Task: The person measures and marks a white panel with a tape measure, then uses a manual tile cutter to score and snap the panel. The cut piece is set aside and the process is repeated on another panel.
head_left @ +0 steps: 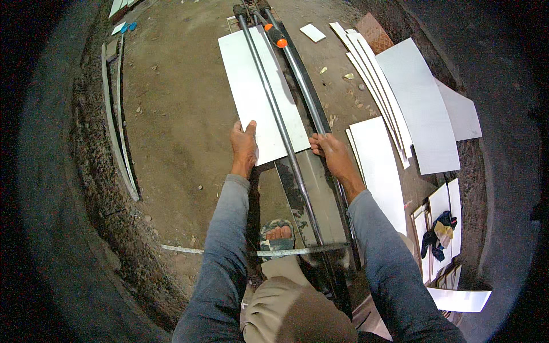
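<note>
My left hand (244, 148) grips the left edge of a white tile (237, 68), which lies on a manual tile cutter (286, 171) beneath its two steel rails. The cutter's black sliding handle (273, 31) with orange ends sits near the far end. My right hand (330, 154) is beside the tile's near right corner, over the right rail, fingers curled; what they hold is hidden. A long metal bar (189, 250) crosses the cutter's near part, beside my sandalled foot (277, 231).
White tiles and strips (414, 103) are stacked along the right, with another pile (374, 171) beside the cutter. A dark cloth bundle (434, 240) lies on tiles at lower right. Long narrow strips (123, 160) and blue sandals (128, 27) are on the left of the dirt floor (166, 103).
</note>
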Demonstrator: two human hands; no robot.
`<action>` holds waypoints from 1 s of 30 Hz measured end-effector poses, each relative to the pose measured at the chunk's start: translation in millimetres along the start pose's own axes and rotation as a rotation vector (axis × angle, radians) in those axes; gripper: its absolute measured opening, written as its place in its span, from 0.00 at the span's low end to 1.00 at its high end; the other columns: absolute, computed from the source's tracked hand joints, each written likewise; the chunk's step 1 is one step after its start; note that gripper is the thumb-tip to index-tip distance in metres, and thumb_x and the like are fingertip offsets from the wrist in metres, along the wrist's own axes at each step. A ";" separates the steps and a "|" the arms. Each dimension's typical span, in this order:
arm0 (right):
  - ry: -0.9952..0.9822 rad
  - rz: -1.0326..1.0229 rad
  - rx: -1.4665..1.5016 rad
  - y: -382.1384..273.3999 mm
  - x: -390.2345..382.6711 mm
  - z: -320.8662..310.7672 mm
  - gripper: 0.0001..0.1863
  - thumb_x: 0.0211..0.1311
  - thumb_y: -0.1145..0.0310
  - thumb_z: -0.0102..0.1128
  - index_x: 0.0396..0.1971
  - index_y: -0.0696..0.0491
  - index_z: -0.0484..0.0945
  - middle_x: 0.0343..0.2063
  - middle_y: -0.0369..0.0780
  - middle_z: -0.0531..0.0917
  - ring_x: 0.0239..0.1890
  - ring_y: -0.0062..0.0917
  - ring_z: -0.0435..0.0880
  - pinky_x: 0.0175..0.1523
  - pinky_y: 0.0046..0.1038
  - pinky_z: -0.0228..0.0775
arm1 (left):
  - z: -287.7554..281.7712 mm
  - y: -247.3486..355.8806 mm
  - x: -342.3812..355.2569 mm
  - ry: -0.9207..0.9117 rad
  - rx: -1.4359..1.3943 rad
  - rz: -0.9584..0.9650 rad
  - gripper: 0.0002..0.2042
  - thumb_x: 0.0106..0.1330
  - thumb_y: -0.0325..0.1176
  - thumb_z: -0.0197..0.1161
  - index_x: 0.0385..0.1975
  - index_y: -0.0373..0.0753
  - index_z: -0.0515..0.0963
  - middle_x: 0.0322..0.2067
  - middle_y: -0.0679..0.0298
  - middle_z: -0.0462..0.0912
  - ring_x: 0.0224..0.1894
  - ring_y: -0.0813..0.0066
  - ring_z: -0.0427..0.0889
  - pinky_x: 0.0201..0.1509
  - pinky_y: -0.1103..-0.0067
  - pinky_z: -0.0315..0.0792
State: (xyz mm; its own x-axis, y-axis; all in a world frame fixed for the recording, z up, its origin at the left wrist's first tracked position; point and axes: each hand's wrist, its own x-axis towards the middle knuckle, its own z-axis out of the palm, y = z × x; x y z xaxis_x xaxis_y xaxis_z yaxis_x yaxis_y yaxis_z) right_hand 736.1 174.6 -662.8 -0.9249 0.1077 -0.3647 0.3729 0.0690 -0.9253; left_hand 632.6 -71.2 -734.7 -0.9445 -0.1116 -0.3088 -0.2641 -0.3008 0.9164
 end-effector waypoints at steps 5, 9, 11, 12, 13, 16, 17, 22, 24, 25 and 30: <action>0.024 0.003 0.000 0.8 -1.3 -0.4 0.24 0.83 0.57 0.47 0.56 0.65 0.78 0.49 0.46 0.87 0.49 0.27 0.86 0.57 0.27 0.78 | -2.9 -1.5 -1.0 -0.003 0.042 0.007 0.16 0.73 0.27 0.62 0.55 0.24 0.73 0.50 0.52 0.83 0.49 0.67 0.83 0.56 0.74 0.75; 0.050 -0.014 0.001 -2.3 -2.6 0.5 0.22 0.82 0.56 0.50 0.51 0.63 0.80 0.45 0.43 0.88 0.45 0.25 0.87 0.52 0.28 0.79 | -2.8 -3.0 -0.9 0.010 0.061 -0.014 0.16 0.73 0.26 0.62 0.55 0.24 0.73 0.50 0.53 0.83 0.49 0.67 0.83 0.57 0.74 0.74; 0.056 -0.039 -0.007 -3.0 -3.7 1.3 0.22 0.82 0.56 0.50 0.51 0.62 0.81 0.44 0.43 0.88 0.45 0.25 0.87 0.52 0.27 0.79 | -2.1 -5.2 -0.1 -0.010 -0.048 -0.007 0.16 0.73 0.26 0.62 0.55 0.24 0.73 0.50 0.53 0.83 0.49 0.67 0.83 0.57 0.74 0.74; 0.065 -0.023 -0.025 -3.3 -4.0 1.5 0.22 0.82 0.56 0.50 0.51 0.62 0.81 0.44 0.43 0.88 0.45 0.25 0.87 0.52 0.27 0.79 | -1.8 -6.4 0.7 -0.012 -0.100 -0.026 0.16 0.73 0.26 0.62 0.55 0.24 0.73 0.50 0.53 0.83 0.49 0.67 0.83 0.57 0.74 0.74; 0.059 -0.043 -0.012 -3.3 -4.2 1.7 0.22 0.82 0.56 0.50 0.50 0.62 0.81 0.44 0.43 0.88 0.45 0.25 0.87 0.52 0.27 0.79 | -1.9 -7.6 1.4 -0.023 -0.107 0.005 0.16 0.73 0.26 0.62 0.55 0.24 0.72 0.50 0.52 0.83 0.50 0.67 0.82 0.58 0.74 0.74; 0.056 -0.046 -0.010 -3.1 -4.3 1.8 0.22 0.82 0.56 0.49 0.50 0.62 0.81 0.44 0.43 0.88 0.44 0.25 0.87 0.52 0.28 0.79 | -3.2 -10.0 2.7 -0.038 -0.105 0.010 0.16 0.73 0.26 0.62 0.55 0.24 0.72 0.51 0.52 0.82 0.51 0.67 0.82 0.59 0.74 0.73; 0.058 -0.048 -0.010 -3.0 -4.3 1.8 0.22 0.82 0.56 0.49 0.50 0.62 0.81 0.44 0.43 0.88 0.45 0.25 0.87 0.52 0.28 0.79 | -3.7 -10.4 2.8 -0.045 -0.104 0.011 0.16 0.73 0.26 0.61 0.56 0.23 0.72 0.51 0.52 0.82 0.51 0.67 0.82 0.59 0.74 0.73; 0.059 -0.048 0.000 -3.9 -5.0 2.4 0.23 0.82 0.56 0.49 0.50 0.63 0.81 0.44 0.44 0.88 0.45 0.25 0.87 0.53 0.28 0.80 | -3.7 -8.7 0.3 -0.037 -0.096 0.014 0.16 0.73 0.26 0.60 0.55 0.24 0.72 0.51 0.52 0.82 0.51 0.66 0.82 0.59 0.74 0.73; 0.066 -0.023 -0.026 -5.6 -5.4 2.1 0.23 0.82 0.55 0.50 0.50 0.63 0.81 0.44 0.44 0.88 0.45 0.26 0.87 0.53 0.28 0.80 | -2.7 -7.1 -0.4 -0.040 -0.059 0.019 0.16 0.73 0.26 0.60 0.55 0.24 0.72 0.51 0.52 0.82 0.51 0.66 0.81 0.59 0.74 0.73; 0.047 -0.021 -0.014 -6.7 -5.6 1.7 0.24 0.82 0.55 0.49 0.52 0.64 0.80 0.46 0.46 0.88 0.47 0.27 0.87 0.55 0.28 0.80 | -2.3 -6.4 -0.7 -0.041 -0.065 0.022 0.16 0.73 0.26 0.60 0.55 0.24 0.72 0.51 0.52 0.82 0.51 0.66 0.81 0.59 0.74 0.73; 0.012 -0.002 -0.021 -9.9 -6.8 -0.4 0.25 0.83 0.56 0.48 0.56 0.66 0.78 0.50 0.48 0.86 0.52 0.28 0.86 0.59 0.28 0.79 | -2.5 -6.4 -0.6 -0.034 -0.096 0.004 0.16 0.73 0.27 0.61 0.55 0.24 0.72 0.51 0.52 0.81 0.50 0.67 0.81 0.58 0.73 0.74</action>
State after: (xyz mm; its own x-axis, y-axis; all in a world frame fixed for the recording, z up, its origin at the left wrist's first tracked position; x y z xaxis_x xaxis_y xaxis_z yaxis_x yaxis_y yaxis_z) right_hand 738.7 173.5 -651.1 -0.9247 0.1199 -0.3612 0.3724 0.0896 -0.9237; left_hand 635.3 -71.6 -741.0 -0.9520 -0.0817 -0.2949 -0.2418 -0.3897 0.8886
